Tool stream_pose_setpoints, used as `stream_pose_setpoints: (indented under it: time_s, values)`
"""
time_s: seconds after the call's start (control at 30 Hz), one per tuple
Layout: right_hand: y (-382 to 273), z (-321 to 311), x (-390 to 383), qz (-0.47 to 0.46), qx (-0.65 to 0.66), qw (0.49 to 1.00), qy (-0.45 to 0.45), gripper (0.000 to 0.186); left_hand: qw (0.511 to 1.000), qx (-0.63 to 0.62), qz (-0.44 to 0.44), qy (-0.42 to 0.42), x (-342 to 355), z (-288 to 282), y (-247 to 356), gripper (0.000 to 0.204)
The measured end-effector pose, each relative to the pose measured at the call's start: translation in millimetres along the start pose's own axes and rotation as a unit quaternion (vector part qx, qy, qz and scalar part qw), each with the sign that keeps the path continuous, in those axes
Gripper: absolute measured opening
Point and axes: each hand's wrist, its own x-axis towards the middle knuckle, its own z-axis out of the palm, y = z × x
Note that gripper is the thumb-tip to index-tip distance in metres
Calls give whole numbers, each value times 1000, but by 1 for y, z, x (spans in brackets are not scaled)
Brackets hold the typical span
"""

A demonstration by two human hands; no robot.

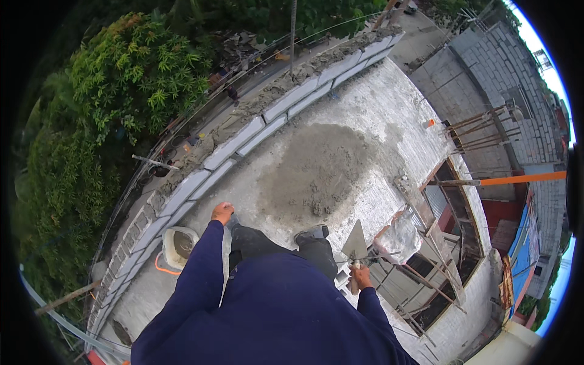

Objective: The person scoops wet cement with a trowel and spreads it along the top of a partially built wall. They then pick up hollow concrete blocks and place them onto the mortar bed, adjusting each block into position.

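Note:
My left hand [221, 212] hangs over my left shoe, its fingers curled; whether anything is inside them is too small to make out. In my right hand [360, 276] is the handle of a trowel [354, 244], its triangular blade pointing forward, beside my right shoe [313, 234]. Ahead of my feet a wide patch of grey wet mortar [319, 167] lies on the concrete slab [395, 109]. A pale bucket [174, 249] with grey contents stands to my left. Right of the trowel lies a crumpled silvery sheet or bag [403, 238].
A low block wall [249, 131] with rough mortar on top curves along the left edge, trees [121, 79] beyond it. At the right, a framed opening [450, 191] holds bars, boards and sheets; an orange bar [522, 177] crosses there. Taller block walls [505, 67] rise beyond.

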Motion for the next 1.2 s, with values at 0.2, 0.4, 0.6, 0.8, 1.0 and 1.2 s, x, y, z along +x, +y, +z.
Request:
stream_pose_setpoints:
  time_s: [0.2,0.4,0.6,0.8,1.0,1.2]
  values:
    - [-99,-114,61,-30,-237,964,-117,20,991,-2,-108,76,-116,97,-25,35]
    - [-215,-141,61,-92,-219,968,-84,21,954,54,-295,15,-136,136,-77,35]
    - [-254,-143,56,-86,36,994,-64,19,984,28,-173,30,-71,134,9,38]
    - [-321,-165,107,-41,-10,998,-36,19,959,-259,-18,114,-8,119,144,37]
    - [-510,-176,261,-224,-224,936,-156,26,881,-264,-202,338,-27,213,187,36]
    - [-680,-97,458,-379,-619,652,-219,26,664,-364,-442,481,-110,455,349,27]
